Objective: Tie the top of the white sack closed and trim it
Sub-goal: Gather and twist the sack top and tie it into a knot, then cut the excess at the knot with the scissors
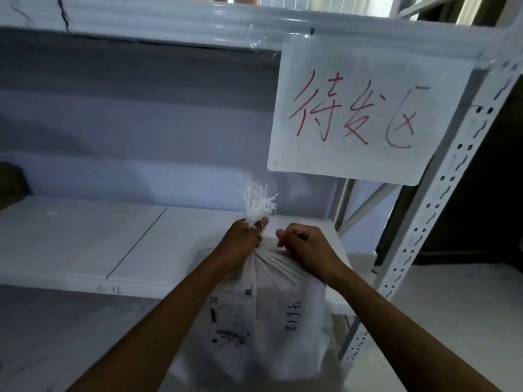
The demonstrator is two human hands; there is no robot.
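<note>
The white sack [268, 315] stands upright against the front edge of the shelf [85, 236], its mouth gathered into a neck. The left hand [243, 241] is closed tight round that neck, the frayed tuft [257, 203] sprouting just above its fingers [261, 223]. The right hand [305, 246], just beside the neck, is curled and pinching the pleated cloth — whether it holds a cord I cannot tell. No knot shows; tying and trimming look still ahead.

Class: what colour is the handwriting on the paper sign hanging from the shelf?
Red, on the white paper sign; clearest in the head view.
</note>
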